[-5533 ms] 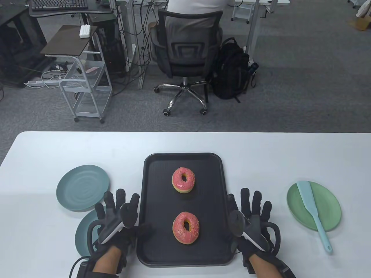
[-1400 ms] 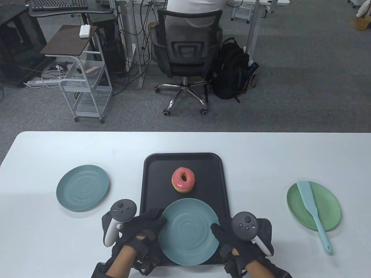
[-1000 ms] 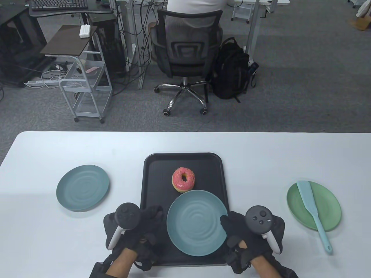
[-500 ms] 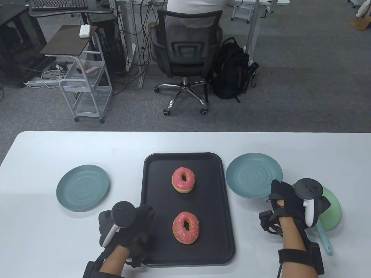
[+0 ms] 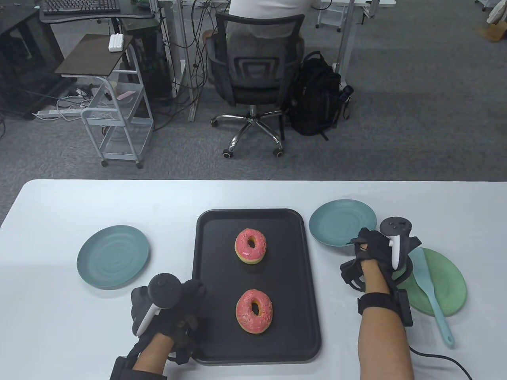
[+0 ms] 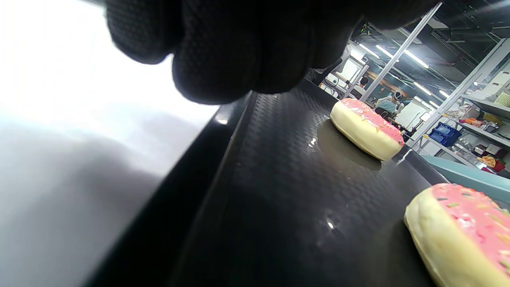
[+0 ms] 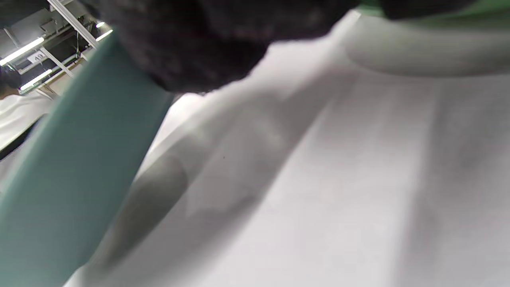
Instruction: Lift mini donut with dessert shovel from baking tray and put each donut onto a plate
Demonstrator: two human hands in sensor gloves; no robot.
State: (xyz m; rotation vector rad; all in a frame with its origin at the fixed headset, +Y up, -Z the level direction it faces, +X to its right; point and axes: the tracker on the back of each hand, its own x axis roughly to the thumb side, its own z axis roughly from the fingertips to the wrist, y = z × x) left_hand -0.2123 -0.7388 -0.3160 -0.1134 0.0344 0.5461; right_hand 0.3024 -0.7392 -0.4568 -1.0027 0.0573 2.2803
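Two pink-iced mini donuts lie on the black baking tray [image 5: 214, 245], one farther from me [image 5: 250, 245] and one nearer [image 5: 254, 311]. My left hand [image 5: 193, 291] sits at the tray's left rim with its fingers [image 6: 223, 52] curled; a hold on the rim does not show. My right hand [image 5: 362, 242] pinches the near edge of a teal plate [image 5: 340, 221] right of the tray. In the right wrist view that plate [image 7: 71, 159] hangs tilted over the table. The light blue dessert shovel [image 5: 425, 283] lies untouched on a green plate [image 5: 451, 277].
A second teal plate [image 5: 113, 256] rests left of the tray. The green plate's rim [image 7: 478, 20] is close beside my right hand. Beyond the white table [image 5: 253, 194] stand an occupied office chair [image 5: 253, 75], a backpack and a small cart.
Both hands carried the teal plate from the near left over the tray. My right hand took it to the tray's right and now moves it farther away. My left hand returned to the tray's left rim.
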